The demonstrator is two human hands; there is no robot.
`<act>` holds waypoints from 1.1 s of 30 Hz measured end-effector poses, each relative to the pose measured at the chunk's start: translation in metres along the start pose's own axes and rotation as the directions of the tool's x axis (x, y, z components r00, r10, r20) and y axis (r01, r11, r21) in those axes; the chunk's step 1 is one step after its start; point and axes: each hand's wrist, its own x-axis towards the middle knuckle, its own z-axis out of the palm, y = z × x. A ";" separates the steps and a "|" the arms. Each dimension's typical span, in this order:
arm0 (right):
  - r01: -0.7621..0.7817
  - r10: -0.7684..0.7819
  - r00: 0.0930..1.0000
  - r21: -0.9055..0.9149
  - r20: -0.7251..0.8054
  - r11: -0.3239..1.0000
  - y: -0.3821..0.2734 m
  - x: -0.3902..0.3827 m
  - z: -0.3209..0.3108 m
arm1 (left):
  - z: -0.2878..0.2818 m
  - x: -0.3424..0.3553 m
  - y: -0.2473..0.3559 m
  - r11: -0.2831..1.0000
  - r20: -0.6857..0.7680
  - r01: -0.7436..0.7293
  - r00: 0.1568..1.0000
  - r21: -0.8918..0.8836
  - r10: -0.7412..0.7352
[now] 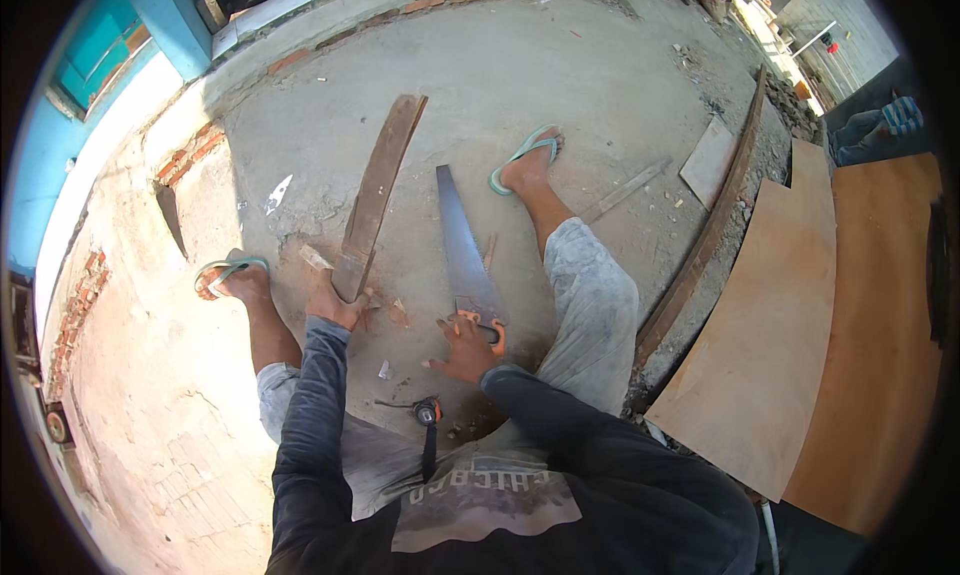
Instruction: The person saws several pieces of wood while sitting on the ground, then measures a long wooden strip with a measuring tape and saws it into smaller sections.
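I am squatting on a concrete floor. My left hand (333,304) grips the near end of a long dark wooden plank (377,190) that runs away from me on the ground. My right hand (463,347) rests on the orange handle of a hand saw (463,245), fingers partly spread over it; the saw's grey blade lies flat on the floor pointing away. Small wood offcuts (398,313) lie between my hands.
Large plywood sheets (800,325) lie to my right, beside a long dark board (705,235) and a thin wood strip (625,190). A tape measure (428,411) sits on the floor near my knees. A brick edge (190,153) and turquoise wall (60,125) are at left.
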 end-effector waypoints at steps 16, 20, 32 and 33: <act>0.203 0.053 0.917 0.578 -0.395 0.791 -0.041 -0.037 -0.044 | -0.044 0.024 0.214 0.854 -0.482 -0.242 0.876 -0.460 -0.011; -0.177 0.225 0.974 0.515 -0.032 0.839 -0.012 -0.019 -0.032 | 0.131 0.078 0.078 0.716 0.160 0.663 0.748 -0.219 -0.644; -0.236 0.194 0.968 0.835 0.158 0.497 -0.027 -0.022 -0.068 | 0.098 0.062 0.091 0.769 0.150 0.470 0.879 -0.433 -0.452; -0.229 0.199 0.969 0.829 0.145 0.510 -0.024 -0.028 -0.060 | 0.088 0.054 0.102 0.768 0.133 0.435 0.895 -0.470 -0.426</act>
